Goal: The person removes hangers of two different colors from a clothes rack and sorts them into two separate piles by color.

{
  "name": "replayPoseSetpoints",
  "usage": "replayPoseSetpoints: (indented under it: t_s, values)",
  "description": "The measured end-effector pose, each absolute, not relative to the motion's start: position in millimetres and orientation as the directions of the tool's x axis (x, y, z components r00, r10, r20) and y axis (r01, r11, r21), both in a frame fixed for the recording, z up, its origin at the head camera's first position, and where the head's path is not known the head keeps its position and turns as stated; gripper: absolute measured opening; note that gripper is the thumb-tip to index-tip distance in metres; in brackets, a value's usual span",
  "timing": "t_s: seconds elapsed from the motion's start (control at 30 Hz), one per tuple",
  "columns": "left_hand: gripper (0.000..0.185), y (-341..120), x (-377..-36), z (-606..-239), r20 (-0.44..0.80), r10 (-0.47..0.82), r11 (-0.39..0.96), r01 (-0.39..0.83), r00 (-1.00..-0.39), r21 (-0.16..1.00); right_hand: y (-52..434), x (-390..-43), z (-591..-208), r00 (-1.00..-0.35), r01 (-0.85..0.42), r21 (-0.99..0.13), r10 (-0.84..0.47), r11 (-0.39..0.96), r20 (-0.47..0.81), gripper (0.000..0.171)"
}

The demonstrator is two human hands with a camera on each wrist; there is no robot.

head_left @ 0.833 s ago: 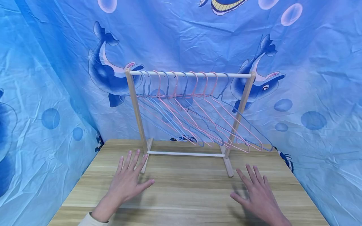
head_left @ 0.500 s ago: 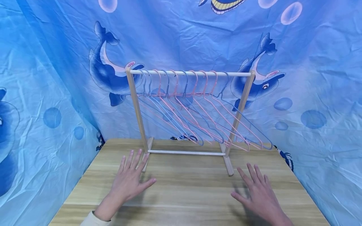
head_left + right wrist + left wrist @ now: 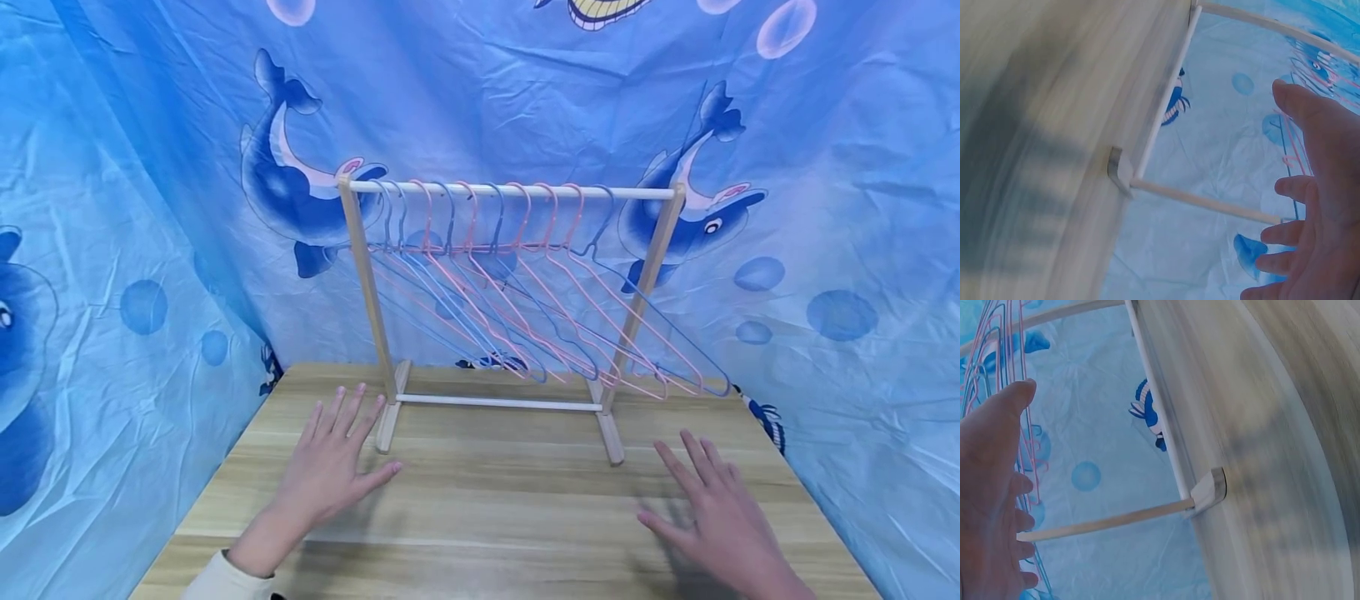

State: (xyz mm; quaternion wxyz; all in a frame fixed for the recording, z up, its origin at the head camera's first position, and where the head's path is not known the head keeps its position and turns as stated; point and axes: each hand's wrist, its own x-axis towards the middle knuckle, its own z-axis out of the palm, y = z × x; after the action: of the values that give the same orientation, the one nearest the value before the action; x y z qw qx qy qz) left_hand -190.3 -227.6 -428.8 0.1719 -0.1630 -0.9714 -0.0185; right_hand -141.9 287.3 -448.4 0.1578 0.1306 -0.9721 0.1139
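A small wooden clothes rack (image 3: 663, 242) with a white top rail (image 3: 637, 193) stands toward the back of the table. Several pink hangers (image 3: 573, 265) and blue hangers (image 3: 654, 310) hang from the rail, their lower ends slanting right. My left hand (image 3: 322, 467), fingers spread and straight, is held over the table in front of the rack's left foot (image 3: 387, 427). To the right of the rack's right foot (image 3: 611, 437) is my right hand (image 3: 720, 508), also with spread fingers. Neither hand holds anything. Both wrist views show the palms with the rack beyond.
The wood-grain table (image 3: 495, 500) carries the rack near its far edge. A blue cloth (image 3: 525, 100) printed with dolphins and bubbles surrounds the table at the back and sides. A white lower bar (image 3: 498, 402) joins the rack's feet.
My right hand has shifted to the right, and my left hand slightly up and left. The head view has tilted a little, so the rack sits slightly higher. The hangers stay on the rail.
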Motion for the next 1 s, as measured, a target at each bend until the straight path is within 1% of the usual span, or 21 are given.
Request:
replayPoseSetpoints:
  t_s: [0.2, 0.33, 0.47, 0.63, 0.8, 0.9, 1.0]
  values:
    - [0.092, -235, -197, -417, 0.349, 0.312, 0.943, 0.334, -0.884, 0.003, 305, -136, -432, -0.908, -0.291, -0.197, -0.206, 0.936, 0.365, 0.100]
    - [0.089, -239, -204, -406, 0.394, 0.311, 0.933, 0.357, -0.865, 0.046, 316, -135, -418, -0.884, -0.307, -0.201, -0.200, 0.930, 0.423, 0.102]
    - [0.083, -242, -212, -397, 0.458, 0.306, 0.920, 0.383, -0.834, 0.081, 326, -135, -405, -0.854, -0.323, -0.190, -0.199, 0.927, 0.480, 0.098]
    - [0.074, -245, -223, -389, 0.545, 0.258, 0.911, 0.389, -0.798, 0.138, 335, -139, -385, -0.885, -0.272, -0.201, -0.163, 0.941, 0.435, 0.096]
    - [0.070, -242, -235, -380, 0.599, 0.199, 0.894, 0.394, -0.776, 0.213, 342, -146, -363, -0.916, -0.219, -0.215, -0.124, 0.952, 0.382, 0.096]
    - [0.067, -239, -241, -372, 0.611, 0.132, 0.876, 0.380, -0.781, 0.296, 343, -153, -349, -0.933, -0.207, -0.246, -0.115, 0.947, 0.342, 0.092]
    - [0.065, -237, -248, -366, 0.599, 0.049, 0.837, 0.360, -0.799, 0.412, 344, -161, -334, -0.938, -0.223, -0.281, -0.127, 0.934, 0.323, 0.087]
